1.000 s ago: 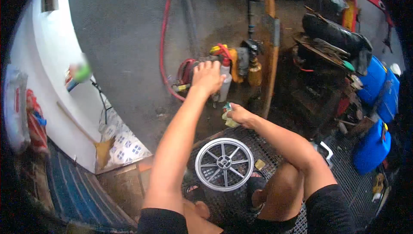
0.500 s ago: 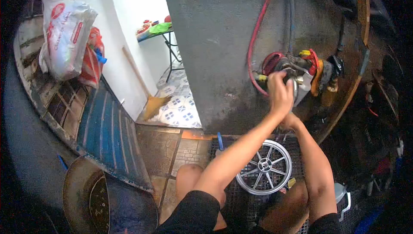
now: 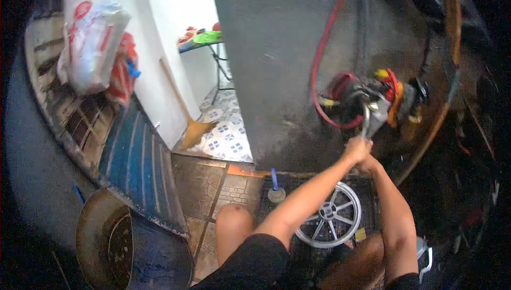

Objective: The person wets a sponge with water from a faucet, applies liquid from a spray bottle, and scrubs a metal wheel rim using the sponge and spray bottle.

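Observation:
My left hand (image 3: pixel 358 149) is closed at the lower end of a pale, shiny curved tube (image 3: pixel 366 119) that hangs down from the cluster of fittings on the wall; I cannot make out what its fingers hold. Just below and touching it is my right hand (image 3: pixel 368 165), its fingers hidden behind the left. Above both hands, a coiled red hose (image 3: pixel 322 98) and orange and yellow items (image 3: pixel 395 98) hang by the fittings. A silver spoked wheel (image 3: pixel 328 213) lies on a dark grid mat beneath my forearms.
A blue-handled tool with a grey round base (image 3: pixel 275 194) stands left of the wheel. A yellow piece (image 3: pixel 361 234) lies by my knee. At left are a metal drum (image 3: pixel 98 237), a blue ridged panel (image 3: pixel 130 157) and hanging bags (image 3: pixel 93 45). A broom (image 3: pixel 194 130) leans in the doorway.
My left hand has come down from the wall fittings to meet my right hand, baring the curved tube. The view has shifted slightly.

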Available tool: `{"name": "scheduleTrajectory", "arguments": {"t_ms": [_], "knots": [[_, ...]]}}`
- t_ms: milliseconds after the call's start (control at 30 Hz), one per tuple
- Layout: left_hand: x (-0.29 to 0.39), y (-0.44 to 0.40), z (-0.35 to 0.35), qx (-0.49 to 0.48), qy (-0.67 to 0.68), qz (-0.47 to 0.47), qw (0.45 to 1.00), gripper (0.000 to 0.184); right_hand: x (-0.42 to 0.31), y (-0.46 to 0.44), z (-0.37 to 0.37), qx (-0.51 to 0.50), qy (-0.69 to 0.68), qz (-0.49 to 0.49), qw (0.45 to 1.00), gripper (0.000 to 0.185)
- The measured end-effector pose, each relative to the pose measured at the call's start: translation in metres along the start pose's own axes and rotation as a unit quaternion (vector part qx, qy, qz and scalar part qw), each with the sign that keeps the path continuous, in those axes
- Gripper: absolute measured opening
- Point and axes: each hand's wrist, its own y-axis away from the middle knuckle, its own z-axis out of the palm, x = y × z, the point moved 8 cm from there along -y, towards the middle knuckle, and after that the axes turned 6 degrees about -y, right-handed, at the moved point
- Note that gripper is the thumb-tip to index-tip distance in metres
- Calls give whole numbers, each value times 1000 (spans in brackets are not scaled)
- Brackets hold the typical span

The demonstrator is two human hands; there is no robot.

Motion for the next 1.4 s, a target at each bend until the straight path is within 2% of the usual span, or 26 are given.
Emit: {"name": "scheduleTrajectory", "arguments": {"t_ms": [67, 100, 133, 167, 200, 233, 267, 300, 333, 400, 433, 500, 567, 633, 700, 800, 833, 933, 1000, 1100, 1167, 1233, 1267, 1333, 1367, 1400], "knots": [[12, 7, -18, -93, 23, -25, 995, 38, -27, 12, 4, -48, 101, -44, 993, 49], [19, 5, -21, -124, -37, 50, 990, 31, -34, 16, 6, -63, 139, -30, 988, 46], [19, 13, -40, -112, 44, -11, 993, 40, -43, 19, 10, -74, 173, -6, 982, 42], [43, 21, -68, -132, 17, 11, 991, 55, -51, 21, 14, -84, 192, 14, 978, 39], [28, 14, -49, -131, -53, 51, 989, 58, -60, 24, 18, -91, 207, 32, 974, 36], [22, 16, -53, -181, -31, -47, 982, 60, -66, 27, 22, -95, 211, 45, 972, 33], [35, 23, -66, -231, 9, -64, 971, 59, -74, 27, 24, -93, 212, 50, 972, 30], [33, 22, -60, -246, 50, -25, 968, 56, -81, 28, 25, -86, 211, 46, 973, 27], [38, 21, -63, -256, 53, -18, 965, 45, -84, 26, 25, -76, 215, 35, 973, 25], [32, 20, -61, -277, 143, -69, 948, 32, -80, 13, 22, -46, 262, -45, 963, 26], [32, 18, -61, -286, 174, -58, 941, 23, -72, 7, 19, -22, 303, -99, 947, 30], [25, 18, -59, -272, 206, -83, 936, 22, -67, 2, 14, 43, 398, -195, 895, 35], [22, 20, -62, -284, 208, -99, 931, 23, -39, 3, 27, -75, 438, -39, 895, 39], [25, 22, -64, -306, 226, -100, 920, 23, -70, 32, 42, -151, 382, 100, 906, 37], [24, 24, -62, -320, 253, -108, 907, 24, -122, 44, 47, -148, 374, 78, 912, 33], [20, 21, -61, -321, 293, -121, 892, 25, -74, 8, 37, -61, 406, -37, 911, 25], [16, 20, -61, -318, 297, -120, 892, 25, -70, 5, 31, 1, 425, -115, 898, 24], [13, 21, -66, -323, 288, -124, 893, 25, -68, 17, 39, -69, 436, 26, 897, 29], [13, 22, -69, -325, 280, -120, 895, 24, -45, 14, 52, -213, 433, 144, 864, 35], [15, 21, -72, -320, 279, -108, 899, 24, -78, 15, 53, -119, 477, -15, 870, 46], [15, 20, -75, -309, 284, -105, 902, 24, -68, -1, 39, -53, 447, -20, 893, 47], [17, 21, -78, -306, 279, -101, 905, 24, -53, -8, 34, -66, 419, 34, 905, 43], [17, 21, -80, -304, 276, -100, 906, 24, -95, 16, 41, -112, 404, 92, 903, 39], [15, 19, -77, -309, 284, -95, 903, 24, -115, 24, 45, -72, 385, 66, 918, 33], [14, 20, -76, -312, 289, -93, 901, 23, -102, 16, 41, 16, 378, -17, 925, 32], [17, 20, -80, -306, 275, -88, 907, 24, -102, 18, 38, 40, 384, -33, 922, 31]]}}
